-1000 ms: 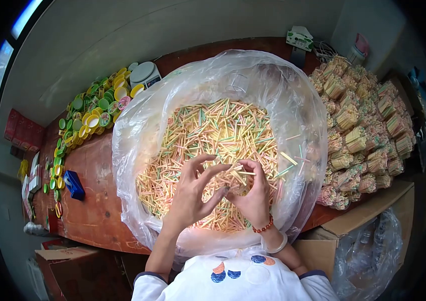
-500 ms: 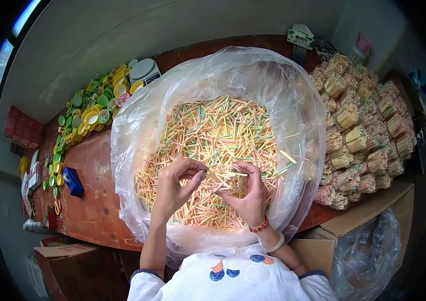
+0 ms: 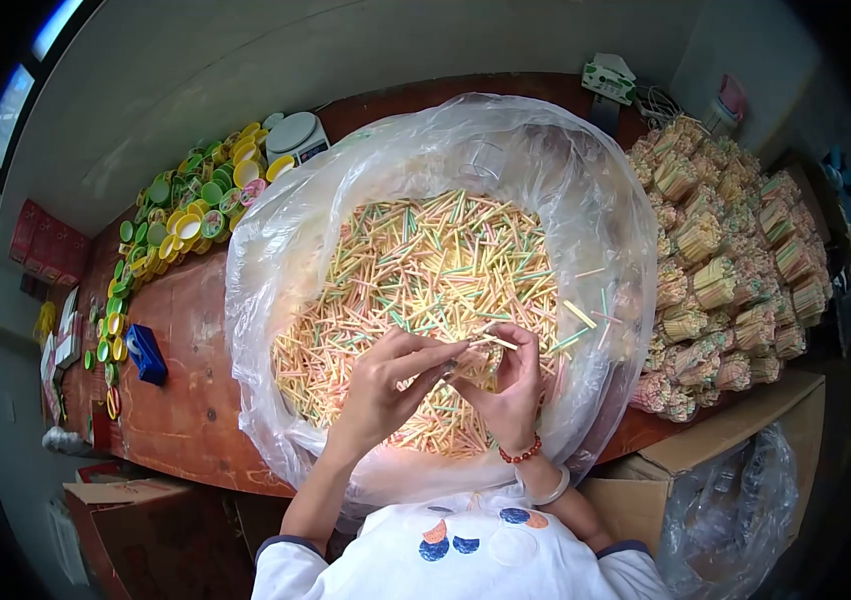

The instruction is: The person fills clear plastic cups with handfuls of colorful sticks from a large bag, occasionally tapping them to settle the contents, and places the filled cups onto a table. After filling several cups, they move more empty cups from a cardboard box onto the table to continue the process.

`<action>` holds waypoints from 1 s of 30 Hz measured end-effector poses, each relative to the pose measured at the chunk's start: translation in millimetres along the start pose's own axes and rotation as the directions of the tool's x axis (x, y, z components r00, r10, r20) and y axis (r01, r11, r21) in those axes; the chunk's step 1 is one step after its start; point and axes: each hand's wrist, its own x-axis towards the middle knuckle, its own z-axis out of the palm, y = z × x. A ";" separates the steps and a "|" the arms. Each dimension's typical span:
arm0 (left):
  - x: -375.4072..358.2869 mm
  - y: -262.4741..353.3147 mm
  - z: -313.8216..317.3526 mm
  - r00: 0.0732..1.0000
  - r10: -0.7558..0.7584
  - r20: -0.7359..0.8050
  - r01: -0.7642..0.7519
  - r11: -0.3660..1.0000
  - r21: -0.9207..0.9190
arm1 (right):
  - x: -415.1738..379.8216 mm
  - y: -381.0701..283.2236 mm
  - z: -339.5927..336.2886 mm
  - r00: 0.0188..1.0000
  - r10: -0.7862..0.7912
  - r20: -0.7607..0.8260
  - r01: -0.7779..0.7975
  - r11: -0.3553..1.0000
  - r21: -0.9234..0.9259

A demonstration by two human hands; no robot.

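Short pastel sticks (image 3: 435, 260) in pink, yellow and green fill a large clear plastic bag (image 3: 275, 240) with its top spread open. Above the sticks, my right hand (image 3: 510, 385) curls around a clear round object that is hard to make out, with a few sticks at its top. My left hand (image 3: 395, 380) reaches to it from the left, thumb and fingers pinched close together; whatever lies between those fingertips is too small to tell.
Bundles of sticks (image 3: 715, 280) are piled at the right. Green and yellow round lids (image 3: 185, 225), a scale (image 3: 293, 135) and a blue tape dispenser (image 3: 146, 355) are at the left. A cardboard box (image 3: 635, 510) stands front right, a tissue box (image 3: 608, 78) at the back.
My left hand has moved right, up to my right hand, and its fingers have come closer together. My right hand has stayed nearly in place.
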 end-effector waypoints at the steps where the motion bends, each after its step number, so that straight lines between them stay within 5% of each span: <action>1: -0.5 -1.1 -1.2 0.998 -0.067 -0.008 0.067 0.998 0.009 | -2.2 1.1 -0.3 1.000 0.005 0.014 -0.006 1.000 0.015; 7: 2.2 -7.9 3.5 0.998 -0.066 -0.024 0.065 0.998 -0.018 | -0.9 -4.0 2.3 0.997 0.014 0.080 -0.004 0.993 -0.119; 9: 0.6 -1.9 0.6 0.985 -0.173 -0.014 0.170 0.978 -0.117 | -1.2 -0.7 -2.0 0.996 0.058 0.074 -0.046 0.987 -0.154; 10: -0.2 -3.6 -2.1 0.999 -0.049 0.010 0.050 0.997 -0.057 | -0.4 0.1 -2.7 0.997 0.023 0.072 -0.010 0.985 -0.170; 13: -5.4 -13.6 3.9 0.980 -0.144 0.138 0.153 0.986 -0.059 | -0.9 -6.2 3.9 0.997 0.013 0.081 0.002 0.983 -0.182; 16: -6.7 -4.7 9.3 0.987 -0.121 -0.108 0.114 0.991 -0.072 | -5.4 1.3 5.4 0.997 -0.003 0.081 0.016 0.987 -0.158; 18: -14.5 -4.8 10.5 0.989 -0.090 -0.117 0.094 0.995 0.029 | -6.3 1.6 7.4 0.997 0.011 0.071 -0.001 0.991 -0.133; 20: -22.8 -3.7 8.7 0.972 -0.232 -0.038 0.232 0.973 -0.006 | -7.1 6.6 3.5 0.998 0.000 0.063 0.010 0.987 -0.162; 30: -19.2 29.8 -22.8 0.997 -0.054 -0.053 0.062 0.986 0.158 | -9.2 7.6 3.6 0.997 -0.065 0.031 0.071 0.972 -0.224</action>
